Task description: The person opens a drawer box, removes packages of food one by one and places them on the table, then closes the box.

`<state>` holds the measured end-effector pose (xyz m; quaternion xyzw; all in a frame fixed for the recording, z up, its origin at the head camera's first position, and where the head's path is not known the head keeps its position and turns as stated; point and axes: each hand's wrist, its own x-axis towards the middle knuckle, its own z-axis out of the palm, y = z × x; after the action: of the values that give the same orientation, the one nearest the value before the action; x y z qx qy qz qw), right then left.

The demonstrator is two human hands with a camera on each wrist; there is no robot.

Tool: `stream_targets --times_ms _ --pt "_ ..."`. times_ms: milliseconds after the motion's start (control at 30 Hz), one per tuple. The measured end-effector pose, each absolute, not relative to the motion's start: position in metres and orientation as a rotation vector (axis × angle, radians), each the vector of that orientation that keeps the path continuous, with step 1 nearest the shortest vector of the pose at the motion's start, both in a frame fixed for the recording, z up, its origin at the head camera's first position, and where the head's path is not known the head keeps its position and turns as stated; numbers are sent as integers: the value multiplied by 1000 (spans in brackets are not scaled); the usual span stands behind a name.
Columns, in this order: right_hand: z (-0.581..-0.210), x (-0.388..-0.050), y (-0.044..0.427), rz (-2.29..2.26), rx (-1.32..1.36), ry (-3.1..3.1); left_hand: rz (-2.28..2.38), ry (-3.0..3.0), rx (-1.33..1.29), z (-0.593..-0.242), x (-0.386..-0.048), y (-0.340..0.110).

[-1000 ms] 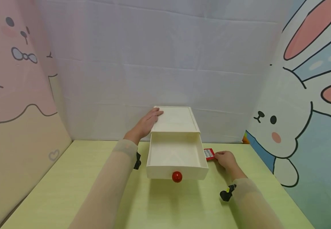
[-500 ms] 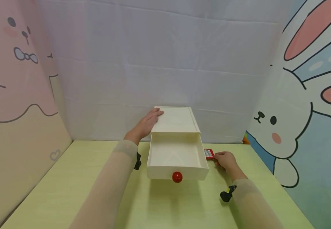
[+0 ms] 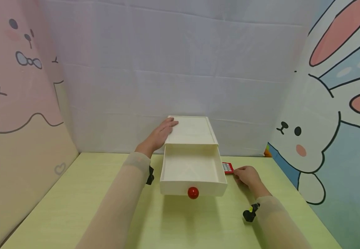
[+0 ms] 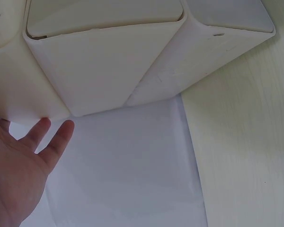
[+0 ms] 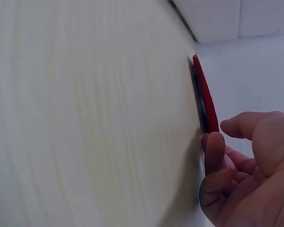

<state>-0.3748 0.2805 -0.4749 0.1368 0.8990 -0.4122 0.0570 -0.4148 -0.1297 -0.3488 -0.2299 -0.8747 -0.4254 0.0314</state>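
In the head view a white box [image 3: 190,129] stands on the table with its drawer [image 3: 193,188] pulled out; a red round knob [image 3: 193,193] is on the drawer front. My left hand [image 3: 157,135] rests at the box's upper left edge, its fingers extended over the top. In the left wrist view the left hand's fingers [image 4: 57,142] lie against the white casing. My right hand [image 3: 249,175] pinches the near corner of a flat red packet [image 3: 228,167] with a white label, right of the drawer. The right wrist view shows the packet [image 5: 206,97] edge-on, at thumb and forefinger.
The pale wooden table [image 3: 83,207] runs back to a white cloth wall [image 3: 180,69]. Cartoon-printed panels flank it at left and right. A small multicoloured object [image 3: 267,151] shows at the table's back right corner.
The right wrist has shifted slightly to the right while the fingers stay at the packet. The left hand, box and drawer hold their places.
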Motion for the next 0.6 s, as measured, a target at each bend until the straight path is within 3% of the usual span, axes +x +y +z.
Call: stream_targets --times_ms 600 --pt "-448 -365 293 -1299 257 2765 -1309 -2699 -722 -351 -419 -130"
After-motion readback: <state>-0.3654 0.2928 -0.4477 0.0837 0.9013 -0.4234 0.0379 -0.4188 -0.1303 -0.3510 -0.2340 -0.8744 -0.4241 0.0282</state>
